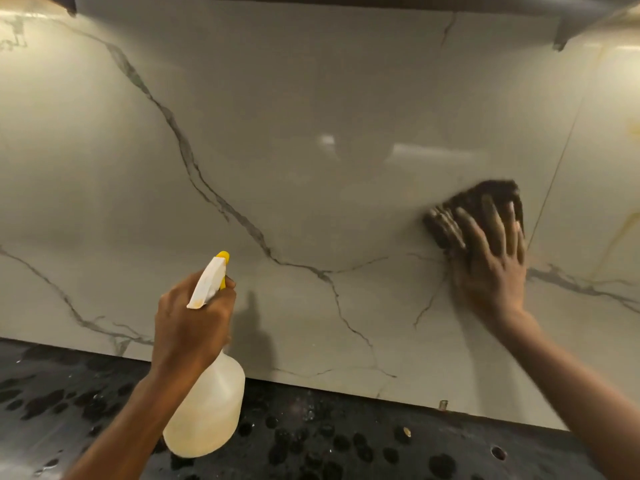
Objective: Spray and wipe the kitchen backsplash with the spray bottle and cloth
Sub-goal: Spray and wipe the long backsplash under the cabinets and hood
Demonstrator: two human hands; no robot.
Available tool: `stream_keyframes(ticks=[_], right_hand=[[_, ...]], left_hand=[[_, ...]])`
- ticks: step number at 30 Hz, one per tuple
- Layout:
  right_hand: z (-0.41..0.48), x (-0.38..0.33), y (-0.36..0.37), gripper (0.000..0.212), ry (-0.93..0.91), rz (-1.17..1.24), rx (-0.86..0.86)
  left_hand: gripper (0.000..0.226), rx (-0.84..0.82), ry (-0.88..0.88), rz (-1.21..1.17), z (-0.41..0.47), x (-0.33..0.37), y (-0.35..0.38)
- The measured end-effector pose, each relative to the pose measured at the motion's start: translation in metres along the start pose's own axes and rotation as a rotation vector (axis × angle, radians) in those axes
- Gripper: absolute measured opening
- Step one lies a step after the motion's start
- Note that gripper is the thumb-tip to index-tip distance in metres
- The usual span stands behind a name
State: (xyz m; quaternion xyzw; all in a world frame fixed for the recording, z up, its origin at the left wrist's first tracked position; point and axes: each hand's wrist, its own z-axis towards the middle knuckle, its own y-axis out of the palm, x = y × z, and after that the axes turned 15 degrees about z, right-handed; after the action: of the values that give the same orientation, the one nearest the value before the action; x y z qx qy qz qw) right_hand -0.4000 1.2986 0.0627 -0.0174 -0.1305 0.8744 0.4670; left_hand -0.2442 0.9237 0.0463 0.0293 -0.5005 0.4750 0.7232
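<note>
The backsplash (pixel 294 140) is a glossy pale marble slab with dark grey veins, filling most of the view. My left hand (pixel 188 323) grips the neck of a translucent white spray bottle (pixel 211 410) with a white and yellow trigger head, its nozzle pointing at the wall. My right hand (pixel 491 268) lies flat with fingers spread, pressing a dark brown cloth (pixel 450 216) against the backsplash at the right. The cloth and right hand are motion-blurred.
A black speckled countertop (pixel 329 441) runs along the bottom, meeting the wall. A small hole (pixel 498 452) is in the counter at the lower right. A dark cabinet underside (pixel 346 1) borders the top. A yellowish vein (pixel 620 230) marks the far-right panel.
</note>
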Motion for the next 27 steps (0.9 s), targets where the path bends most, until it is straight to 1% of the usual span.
stream_keyframes(ticks=[1,2,3,4,6,7,8,9,10,11,12,14,15,17,19,20,21,22,24,25,26,27], right_hand=[[-0.027,-0.008,0.007,0.056,0.032,0.022,0.004],[-0.057,-0.016,0.012,0.059,0.016,0.032,-0.04],[-0.089,-0.02,0.016,0.065,-0.04,0.021,-0.145],[-0.119,-0.022,0.021,0.072,-0.147,-0.012,-0.296],[-0.162,-0.023,0.028,0.08,-0.518,-0.153,-0.657],[-0.167,-0.022,0.033,0.081,-0.671,-0.209,-0.801],[-0.162,-0.022,0.037,0.08,-0.778,-0.218,-0.88],[-0.15,-0.022,0.042,0.079,-0.852,-0.203,-0.903],[-0.129,-0.026,0.045,0.077,-0.887,-0.176,-0.887],[-0.1,-0.035,0.049,0.073,-0.883,-0.133,-0.832],[-0.067,-0.045,0.05,0.067,-0.82,-0.07,-0.74],[0.004,-0.069,0.054,0.053,-0.585,0.051,-0.513],[0.03,-0.082,0.055,0.05,-0.45,0.074,-0.401],[0.053,-0.11,0.065,0.054,-0.209,0.083,-0.22],[0.035,-0.136,0.084,0.063,-0.085,0.096,-0.128],[0.013,-0.145,0.094,0.066,-0.082,0.104,-0.134],[-0.015,-0.152,0.105,0.07,-0.126,0.11,-0.189],[-0.045,-0.159,0.115,0.079,-0.205,0.092,-0.303],[-0.105,-0.167,0.13,0.099,-0.487,-0.056,-0.662],[-0.126,-0.172,0.136,0.099,-0.619,-0.132,-0.8],[-0.133,-0.173,0.138,0.091,-0.706,-0.179,-0.889],[-0.129,-0.173,0.14,0.08,-0.778,-0.199,-0.915]], left_hand=[[0.02,0.001,0.0,0.001,-0.003,-0.002,0.002],[0.02,0.004,0.002,0.007,-0.004,-0.003,0.003],[0.02,0.005,0.006,0.016,-0.006,-0.004,0.003],[0.019,0.006,0.01,0.021,-0.007,-0.005,0.004],[0.015,0.011,0.007,0.019,-0.01,-0.008,0.004],[0.016,0.014,0.009,0.02,-0.012,-0.009,0.003],[0.018,0.016,0.011,0.022,-0.012,-0.01,0.001],[0.017,0.016,0.01,0.023,-0.012,-0.01,-0.002],[0.016,0.021,0.005,0.02,-0.01,-0.012,-0.005],[0.016,0.029,-0.006,0.025,-0.008,-0.016,-0.01],[0.017,0.035,-0.007,0.023,-0.006,-0.018,-0.013],[0.017,0.048,-0.002,0.025,-0.003,-0.024,-0.02],[0.022,0.052,0.004,0.029,-0.002,-0.028,-0.023],[0.03,0.062,0.001,0.027,0.002,-0.036,-0.03],[0.032,0.064,-0.011,0.035,0.007,-0.048,-0.038],[0.033,0.064,-0.013,0.04,0.009,-0.052,-0.042],[0.033,0.066,-0.013,0.049,0.011,-0.056,-0.045],[0.031,0.065,-0.013,0.063,0.013,-0.062,-0.05],[0.021,0.064,-0.01,0.093,0.018,-0.072,-0.058],[0.02,0.065,-0.009,0.104,0.021,-0.079,-0.062],[0.02,0.066,-0.001,0.11,0.024,-0.085,-0.065],[0.02,0.066,0.005,0.113,0.026,-0.09,-0.068]])
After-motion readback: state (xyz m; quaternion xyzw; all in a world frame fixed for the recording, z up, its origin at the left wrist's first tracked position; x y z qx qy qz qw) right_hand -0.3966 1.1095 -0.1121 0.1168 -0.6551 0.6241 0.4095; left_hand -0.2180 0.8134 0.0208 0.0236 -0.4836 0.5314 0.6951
